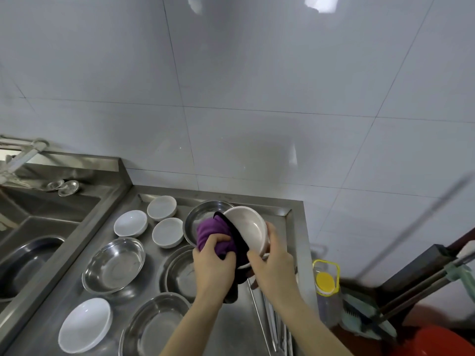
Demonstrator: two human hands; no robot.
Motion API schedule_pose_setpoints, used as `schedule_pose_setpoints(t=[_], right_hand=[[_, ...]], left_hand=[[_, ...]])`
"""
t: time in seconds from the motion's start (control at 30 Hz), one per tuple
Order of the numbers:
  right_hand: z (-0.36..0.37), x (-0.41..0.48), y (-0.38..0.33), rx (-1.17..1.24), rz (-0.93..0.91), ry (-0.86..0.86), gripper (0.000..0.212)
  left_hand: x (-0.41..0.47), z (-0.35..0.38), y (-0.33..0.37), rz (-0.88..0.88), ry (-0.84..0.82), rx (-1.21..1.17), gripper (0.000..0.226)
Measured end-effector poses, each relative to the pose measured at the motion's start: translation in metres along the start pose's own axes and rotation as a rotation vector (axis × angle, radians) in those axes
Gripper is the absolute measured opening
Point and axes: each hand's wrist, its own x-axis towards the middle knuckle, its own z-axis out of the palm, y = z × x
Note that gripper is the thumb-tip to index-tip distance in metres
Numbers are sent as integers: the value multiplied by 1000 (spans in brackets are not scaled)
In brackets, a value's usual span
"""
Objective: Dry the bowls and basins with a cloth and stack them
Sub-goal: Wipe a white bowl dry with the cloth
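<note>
My right hand (272,263) grips a white bowl (250,228) by its rim, tilted with the inside facing me, above the steel counter (295,227). My left hand (212,263) grips a bunched purple and black cloth (214,233) against the bowl's left side. Three small white bowls (162,207) (130,223) (167,232) stand at the back of the counter. A larger white bowl (84,325) sits near the front left. Several steel basins lie around them: one (114,265) on the left, one (154,327) in front, one (180,273) under my hands, one (203,214) behind the cloth.
A steel sink (38,222) with a dark basin (23,263) in it lies to the left, a tap (23,155) above it. Right of the counter stand a clear bottle with a yellow cap (325,281), mop handles (411,286) and a red bucket (431,343). A tiled wall rises behind.
</note>
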Motion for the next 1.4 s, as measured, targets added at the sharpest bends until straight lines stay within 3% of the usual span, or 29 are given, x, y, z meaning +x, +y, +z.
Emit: schedule_pose_setpoints(t=[0.1, 0.3, 0.4, 0.47, 0.53, 0.63, 0.73, 0.83, 0.93, 1.03, 1.13, 1.2, 1.3, 1.4], right_hand=[[-12, 3, -1, -11, 17, -62, 51], [-62, 45, -19, -300, 99, -574, 50], [-59, 52, -19, -311, 15, -503, 41], [-54, 47, -12, -408, -159, -311, 39], [-52, 38, -4, -520, -478, -113, 46], [-50, 31, 8, -672, -959, -177, 44], [-46, 31, 22, -829, -1185, -236, 24], [-45, 31, 30, -833, -1100, -234, 15], [-50, 31, 37, -649, -903, -181, 16], [-58, 24, 31, -385, -548, -95, 16], [-55, 19, 23, -216, -430, -57, 14], [-46, 17, 16, -173, -448, -72, 18], [-39, 18, 11, -110, -445, -40, 16], [-42, 20, 5, -39, -422, -57, 13]], left_hand=[[-3, -4, 0, 75, -62, 122, 37], [11, -24, 0, 319, -364, 370, 39], [19, -24, 0, 315, -305, 337, 39], [24, -27, 0, 269, -277, 270, 39], [28, -33, 2, 198, -297, 178, 37], [31, -43, 5, 157, -347, 91, 38], [32, -46, 9, 161, -392, 22, 41], [31, -51, 13, 89, -417, -103, 41], [29, -57, 13, 15, -282, -181, 49], [29, -62, 13, 108, -145, 14, 77], [24, -57, 18, 143, -198, 25, 102], [17, -48, 24, 131, -295, -154, 90], [8, -42, 40, 32, -389, -429, 40], [13, -46, 44, 66, -430, -446, 34]])
